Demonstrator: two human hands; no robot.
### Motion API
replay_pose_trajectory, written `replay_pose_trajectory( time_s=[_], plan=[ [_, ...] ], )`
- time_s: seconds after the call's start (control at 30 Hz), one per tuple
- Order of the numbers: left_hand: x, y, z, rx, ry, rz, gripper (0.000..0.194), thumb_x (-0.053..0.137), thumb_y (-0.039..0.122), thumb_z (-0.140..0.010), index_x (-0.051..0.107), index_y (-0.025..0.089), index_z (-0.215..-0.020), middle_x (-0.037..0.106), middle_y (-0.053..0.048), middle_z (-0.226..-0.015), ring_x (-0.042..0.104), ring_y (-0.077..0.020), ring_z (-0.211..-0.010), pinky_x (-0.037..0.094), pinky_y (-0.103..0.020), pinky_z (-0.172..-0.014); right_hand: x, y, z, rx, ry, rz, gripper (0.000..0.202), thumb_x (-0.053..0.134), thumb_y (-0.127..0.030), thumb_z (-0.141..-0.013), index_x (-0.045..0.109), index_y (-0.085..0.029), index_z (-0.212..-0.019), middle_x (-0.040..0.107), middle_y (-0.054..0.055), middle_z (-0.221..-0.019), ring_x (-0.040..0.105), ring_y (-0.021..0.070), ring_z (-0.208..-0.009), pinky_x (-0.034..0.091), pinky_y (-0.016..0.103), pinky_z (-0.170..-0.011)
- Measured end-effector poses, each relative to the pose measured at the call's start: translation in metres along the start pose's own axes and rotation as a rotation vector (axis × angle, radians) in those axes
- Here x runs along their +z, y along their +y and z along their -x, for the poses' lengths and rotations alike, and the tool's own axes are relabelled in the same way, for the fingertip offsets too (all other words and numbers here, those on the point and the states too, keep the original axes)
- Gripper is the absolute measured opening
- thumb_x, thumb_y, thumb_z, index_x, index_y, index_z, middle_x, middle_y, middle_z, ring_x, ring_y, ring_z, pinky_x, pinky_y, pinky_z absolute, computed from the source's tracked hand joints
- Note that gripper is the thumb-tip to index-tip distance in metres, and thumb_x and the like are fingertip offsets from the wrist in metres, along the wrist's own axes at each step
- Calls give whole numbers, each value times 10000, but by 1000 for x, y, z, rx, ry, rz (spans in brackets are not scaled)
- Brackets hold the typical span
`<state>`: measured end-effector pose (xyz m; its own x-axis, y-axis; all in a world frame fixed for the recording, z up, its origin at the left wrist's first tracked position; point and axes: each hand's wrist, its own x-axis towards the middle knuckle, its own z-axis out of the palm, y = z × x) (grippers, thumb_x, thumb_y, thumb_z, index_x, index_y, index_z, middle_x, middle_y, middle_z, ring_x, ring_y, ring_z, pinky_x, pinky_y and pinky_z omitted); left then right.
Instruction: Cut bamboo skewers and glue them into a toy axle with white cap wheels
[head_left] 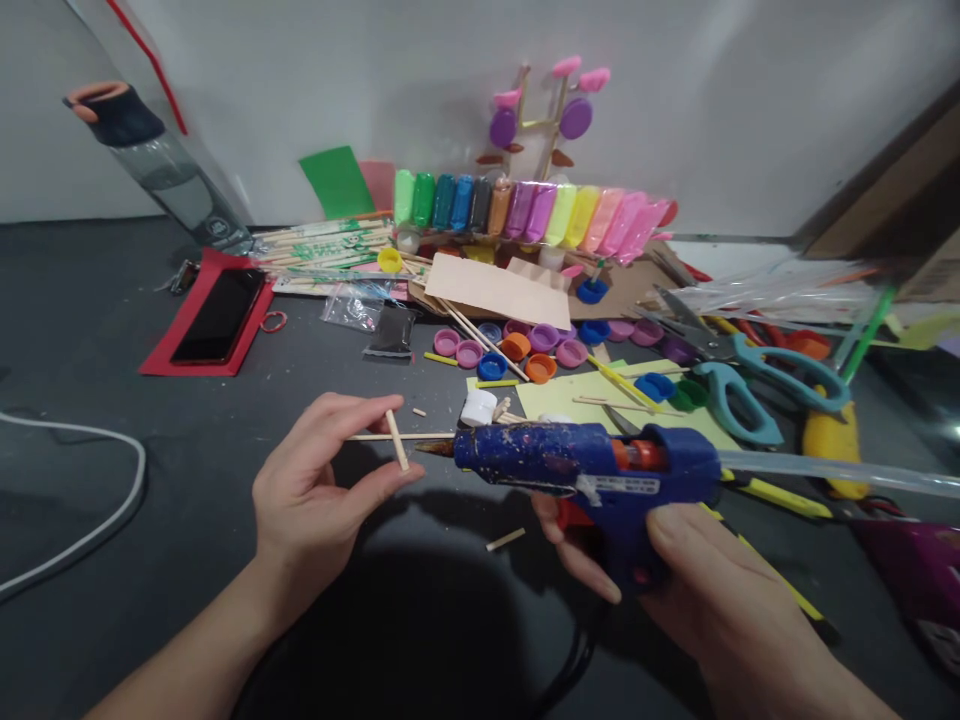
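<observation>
My left hand point(322, 480) pinches a short wooden stick point(397, 440) by its two ends, between thumb and fingertips. Wrapped around the handle of a blue hot glue gun point(540, 455) is my right hand point(705, 580), with fingers by its red trigger. The gun's dark nozzle points left, close to the short stick; whether they touch I cannot tell. A clear glue stick point(832, 470) runs out of the gun's back. Behind the pinched piece a thin wooden stick point(367, 437) lies level. On the dark table below is a small cut stick piece point(506, 540).
Coloured bottle caps point(541, 368), light blue scissors point(739, 400) and yellow paper point(547, 400) lie beyond the gun. Further back are clay packs point(525, 212) and a stick figure with caps point(555, 120). At left are a phone point(221, 312), a water bottle point(180, 180) and a white cable point(112, 500).
</observation>
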<state>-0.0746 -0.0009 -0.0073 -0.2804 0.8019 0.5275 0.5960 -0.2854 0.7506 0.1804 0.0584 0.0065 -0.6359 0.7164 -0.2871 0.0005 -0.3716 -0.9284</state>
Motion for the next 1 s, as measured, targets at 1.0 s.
replay_pose_trajectory(
  time_s=[1.0],
  plan=[
    [-32,7,-14,137,634,155,363,798,210,-769,731,316,-1110,647,-1,-943,560,-162,-764,476,-365,-725,96,-22,-95,175,-67,-301,389,621,-546,-879,459,-205,-786,502,-85,-579,320,26,-379,193,151,-370]
  ],
)
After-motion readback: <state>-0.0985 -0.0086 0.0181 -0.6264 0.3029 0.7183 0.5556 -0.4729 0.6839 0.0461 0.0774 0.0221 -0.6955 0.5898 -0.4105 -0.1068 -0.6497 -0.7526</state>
